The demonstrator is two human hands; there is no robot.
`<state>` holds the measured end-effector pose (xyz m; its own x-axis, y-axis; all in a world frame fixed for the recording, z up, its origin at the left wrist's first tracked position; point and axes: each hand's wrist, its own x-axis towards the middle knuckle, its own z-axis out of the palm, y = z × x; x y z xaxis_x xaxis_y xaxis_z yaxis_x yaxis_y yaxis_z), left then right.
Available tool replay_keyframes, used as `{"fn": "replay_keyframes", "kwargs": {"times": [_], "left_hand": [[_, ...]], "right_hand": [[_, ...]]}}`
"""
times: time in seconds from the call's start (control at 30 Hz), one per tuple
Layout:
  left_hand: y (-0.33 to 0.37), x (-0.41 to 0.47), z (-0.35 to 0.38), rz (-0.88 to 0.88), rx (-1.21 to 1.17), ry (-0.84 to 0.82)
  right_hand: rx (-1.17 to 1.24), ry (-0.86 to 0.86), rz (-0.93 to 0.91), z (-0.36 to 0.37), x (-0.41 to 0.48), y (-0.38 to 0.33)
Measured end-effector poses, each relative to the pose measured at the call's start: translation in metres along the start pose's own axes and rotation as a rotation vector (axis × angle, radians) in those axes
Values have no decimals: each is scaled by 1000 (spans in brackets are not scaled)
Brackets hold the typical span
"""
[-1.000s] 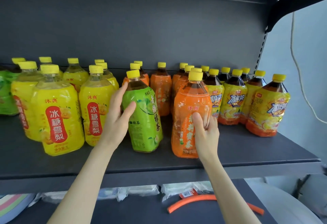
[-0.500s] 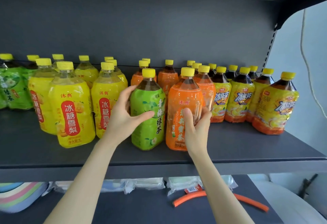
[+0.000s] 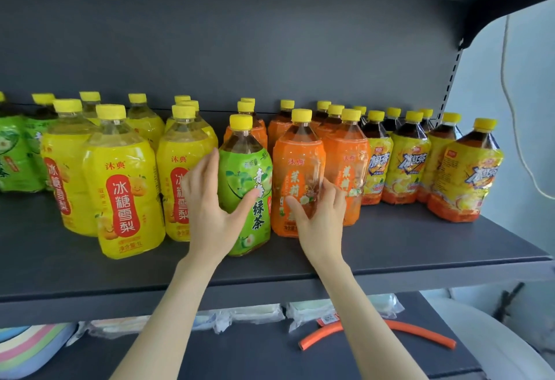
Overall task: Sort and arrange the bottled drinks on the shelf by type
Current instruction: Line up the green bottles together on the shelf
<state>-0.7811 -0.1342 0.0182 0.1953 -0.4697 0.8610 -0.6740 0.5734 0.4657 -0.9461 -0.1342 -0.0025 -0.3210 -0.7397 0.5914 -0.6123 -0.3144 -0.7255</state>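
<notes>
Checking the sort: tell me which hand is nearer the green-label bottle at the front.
Left. The left hand wraps the green-label bottle from its left side, thumb across the label. The right hand is on the orange-label bottle beside it.

A: Left hand?
B: Forearm raised from lower left, palm turned right, fingers upright, thumb spread wide; curled in a loose grasp.
A: Right hand?
B: Forearm raised from lower right, fingers curled forward, thumb out left, gripping.
</notes>
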Motion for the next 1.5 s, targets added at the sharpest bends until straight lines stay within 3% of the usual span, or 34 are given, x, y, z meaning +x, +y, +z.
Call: {"fn": "replay_keyframes", "kwargs": {"times": [0.3,0.6,0.93,1.5], "left_hand": [[-5,-9,10,-29,15,63],[-6,-12,13,-27,3,71],[-8,-13,15,-31,10,80],[-8,-14,15,-20,13,89]], "right_hand": [[-268,118,7,16,18,-7],[-532,-22,35,20,40,-17],[-519,-95,69,29,52,-22],[-486,-61,90,42,60,-20]]}}
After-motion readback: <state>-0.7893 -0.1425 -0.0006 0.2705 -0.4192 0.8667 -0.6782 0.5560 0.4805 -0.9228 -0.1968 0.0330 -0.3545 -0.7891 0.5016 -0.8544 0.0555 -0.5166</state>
